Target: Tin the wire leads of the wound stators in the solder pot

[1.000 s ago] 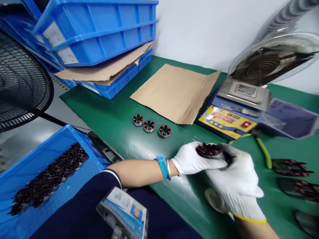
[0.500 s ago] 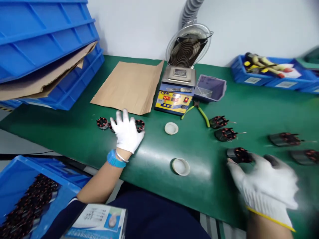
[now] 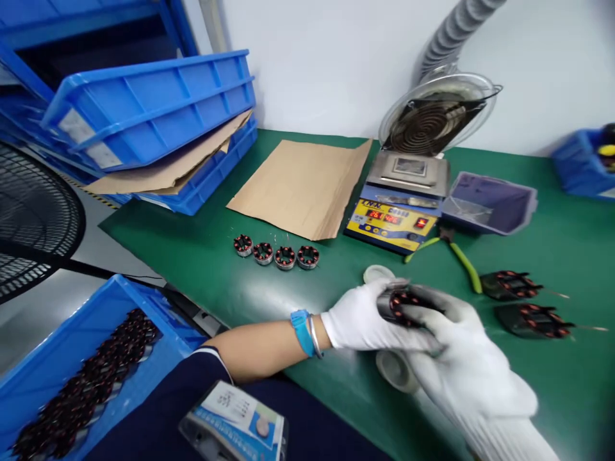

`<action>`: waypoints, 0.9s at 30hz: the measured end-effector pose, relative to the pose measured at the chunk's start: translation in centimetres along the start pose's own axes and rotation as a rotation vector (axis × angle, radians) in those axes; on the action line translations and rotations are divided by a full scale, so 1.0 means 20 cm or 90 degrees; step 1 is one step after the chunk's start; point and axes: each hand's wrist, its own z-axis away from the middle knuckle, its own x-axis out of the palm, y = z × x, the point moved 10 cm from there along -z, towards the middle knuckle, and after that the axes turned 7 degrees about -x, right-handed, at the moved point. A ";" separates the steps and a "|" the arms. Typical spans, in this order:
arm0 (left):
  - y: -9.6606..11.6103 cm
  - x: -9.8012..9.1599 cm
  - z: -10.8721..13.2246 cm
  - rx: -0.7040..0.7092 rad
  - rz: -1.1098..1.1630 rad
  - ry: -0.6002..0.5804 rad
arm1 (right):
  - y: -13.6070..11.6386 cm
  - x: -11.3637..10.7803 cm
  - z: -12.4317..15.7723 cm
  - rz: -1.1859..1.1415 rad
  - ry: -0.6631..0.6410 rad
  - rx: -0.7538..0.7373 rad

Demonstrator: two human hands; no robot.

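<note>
In front of me both white-gloved hands meet over a dark motor stator [image 3: 393, 306] with copper windings. My left hand [image 3: 360, 320] is closed on its left side. The fingers of my right hand [image 3: 461, 352] wrap the other side and hide part of it. Beneath my hands, two small round white dishes show in part: one dish [image 3: 378, 273] behind them, the other dish [image 3: 396, 370] in front. Two more dark stators [image 3: 512, 285] with thin leads lie at the right. Several short stators [image 3: 285, 257] stand in a row at the left.
Behind stands a yellow-fronted heating unit [image 3: 384, 224] beside a purple bin [image 3: 509, 205]. Green-handled cutters [image 3: 464, 259] lie before them. Brown cardboard [image 3: 302, 186] covers the back left. A blue crate [image 3: 125, 288] of stators sits lower left; stacked blue crates [image 3: 168, 102] rise beyond.
My left hand has left the row of short stators and moved right. My right hand has brought a stator from the right to meet it. The view has turned left.
</note>
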 end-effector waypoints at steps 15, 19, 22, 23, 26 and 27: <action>-0.06 -0.08 -0.05 0.032 0.152 -0.029 | 0.03 -0.01 0.02 -0.077 0.134 0.160; -0.09 -0.01 -0.06 -0.053 0.353 -0.167 | 0.04 -0.06 -0.03 -0.046 0.122 0.172; -0.11 -0.04 -0.09 -0.146 0.496 -0.180 | 0.00 -0.10 -0.13 -0.047 0.087 0.130; -0.13 -0.06 -0.10 -0.177 0.485 -0.153 | -0.02 -0.10 -0.17 -0.061 0.074 0.105; -0.22 -0.04 -0.08 -0.332 0.322 -0.179 | -0.09 -0.11 -0.26 -0.077 0.027 0.024; -0.24 -0.01 -0.05 -0.381 0.261 -0.222 | -0.11 -0.11 -0.27 -0.064 0.014 0.001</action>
